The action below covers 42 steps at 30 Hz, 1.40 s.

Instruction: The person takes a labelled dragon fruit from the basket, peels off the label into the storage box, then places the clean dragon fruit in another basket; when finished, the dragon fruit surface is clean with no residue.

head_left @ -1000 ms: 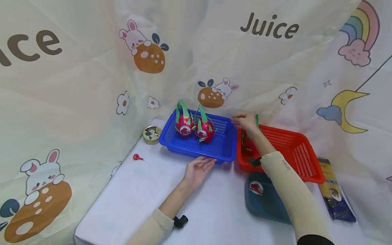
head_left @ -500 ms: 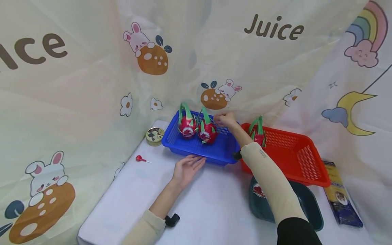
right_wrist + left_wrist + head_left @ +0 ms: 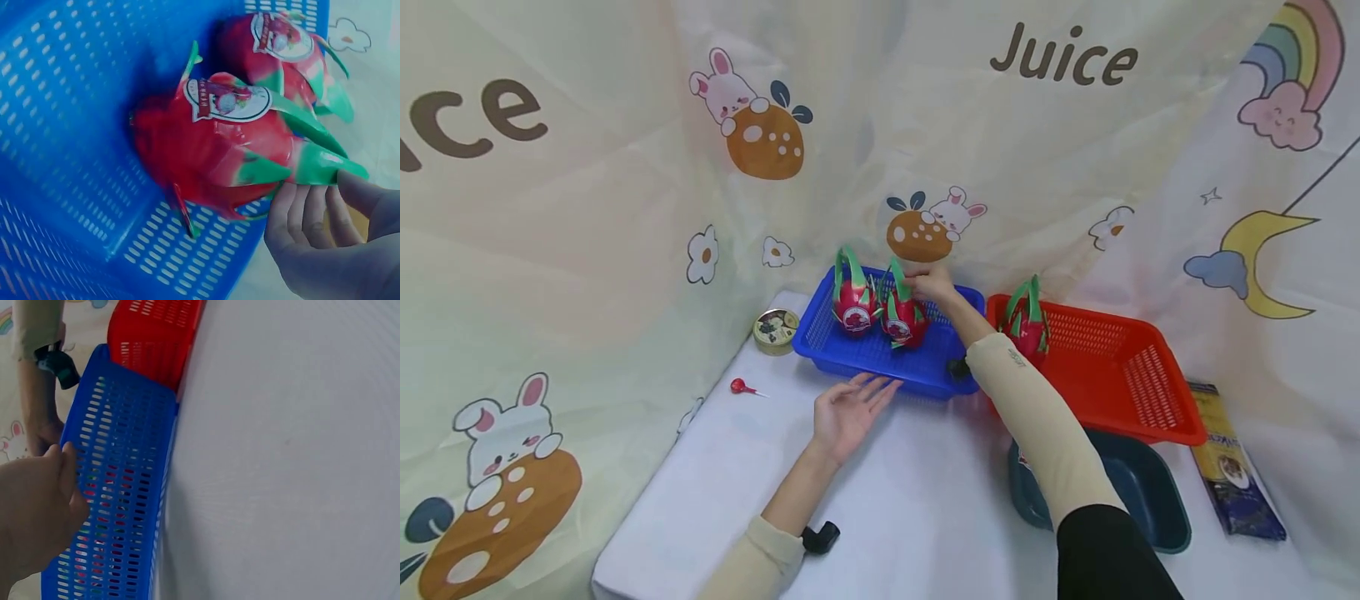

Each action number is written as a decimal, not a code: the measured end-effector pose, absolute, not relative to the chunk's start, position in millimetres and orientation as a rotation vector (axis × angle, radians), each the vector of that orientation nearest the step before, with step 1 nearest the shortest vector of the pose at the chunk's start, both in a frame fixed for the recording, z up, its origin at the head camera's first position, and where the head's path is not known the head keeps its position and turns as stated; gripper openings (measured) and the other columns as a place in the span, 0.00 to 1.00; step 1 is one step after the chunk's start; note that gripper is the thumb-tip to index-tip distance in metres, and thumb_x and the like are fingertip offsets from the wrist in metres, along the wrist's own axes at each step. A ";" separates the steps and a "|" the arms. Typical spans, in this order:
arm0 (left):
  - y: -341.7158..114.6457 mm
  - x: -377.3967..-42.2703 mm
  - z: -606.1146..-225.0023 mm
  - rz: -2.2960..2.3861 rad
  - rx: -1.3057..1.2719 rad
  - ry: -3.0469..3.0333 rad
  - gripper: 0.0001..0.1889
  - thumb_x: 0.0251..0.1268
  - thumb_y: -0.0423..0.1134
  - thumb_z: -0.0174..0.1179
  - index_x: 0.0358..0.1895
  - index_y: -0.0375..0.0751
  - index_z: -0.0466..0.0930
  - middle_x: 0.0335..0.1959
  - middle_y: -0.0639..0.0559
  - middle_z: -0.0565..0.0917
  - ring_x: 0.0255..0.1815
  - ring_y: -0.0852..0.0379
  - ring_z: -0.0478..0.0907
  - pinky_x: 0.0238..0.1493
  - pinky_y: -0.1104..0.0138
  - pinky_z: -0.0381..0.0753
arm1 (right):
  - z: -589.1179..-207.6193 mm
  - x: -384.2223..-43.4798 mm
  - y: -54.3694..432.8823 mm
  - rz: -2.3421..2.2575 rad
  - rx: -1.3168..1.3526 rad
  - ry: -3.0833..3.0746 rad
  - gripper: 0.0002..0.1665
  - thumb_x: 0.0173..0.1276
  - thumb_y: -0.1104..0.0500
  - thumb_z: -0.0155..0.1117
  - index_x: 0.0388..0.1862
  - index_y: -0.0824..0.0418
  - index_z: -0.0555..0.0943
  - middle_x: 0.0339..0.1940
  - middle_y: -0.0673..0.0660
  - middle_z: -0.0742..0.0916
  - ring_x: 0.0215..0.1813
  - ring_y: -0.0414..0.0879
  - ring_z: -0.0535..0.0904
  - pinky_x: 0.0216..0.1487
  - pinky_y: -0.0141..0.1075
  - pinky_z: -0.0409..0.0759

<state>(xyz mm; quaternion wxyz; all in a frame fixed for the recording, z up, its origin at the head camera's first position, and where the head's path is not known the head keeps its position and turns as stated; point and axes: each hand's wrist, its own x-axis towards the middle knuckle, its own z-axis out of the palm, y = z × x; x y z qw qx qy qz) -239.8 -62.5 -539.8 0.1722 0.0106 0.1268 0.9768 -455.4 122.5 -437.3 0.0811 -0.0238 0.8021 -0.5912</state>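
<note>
My right hand [image 3: 934, 285] reaches over the blue basket [image 3: 880, 367] and pinches the green leafy top of a red dragon fruit [image 3: 904, 323] with a round label. In the right wrist view, the thumb and fingers [image 3: 292, 212] close about the leaf tip, while the fruit [image 3: 219, 144] lies along the basket's wall. A second dragon fruit [image 3: 854, 310] sits to its left in the same basket. My left hand [image 3: 850, 417] holds nothing; its fingers are extended, palm up, at the basket's front rim. A third dragon fruit [image 3: 1026, 329] is in the red basket [image 3: 1120, 367].
The red basket adjoins the blue one on the right. In front of it stands a dark teal tub [image 3: 1138, 483], partly behind my right sleeve. A yellow-and-blue packet [image 3: 1232, 467] lies far right. A round tin [image 3: 775, 331] and a small red-handled tool [image 3: 743, 387] lie left.
My right hand has moved left from the dragon fruit in the red basket to the right-hand one in the blue basket and taken its leaf. My left hand has shifted slightly left along the rim.
</note>
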 end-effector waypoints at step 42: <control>-65.6 -243.1 -540.0 2.750 0.060 0.406 0.34 0.79 0.39 0.34 0.81 0.33 0.33 0.82 0.30 0.46 0.81 0.27 0.52 0.82 0.43 0.51 | -346.2 -324.6 188.8 -2.300 0.113 1.765 0.26 0.81 0.60 0.59 0.74 0.63 0.75 0.40 0.50 0.88 0.42 0.44 0.78 0.60 0.38 0.74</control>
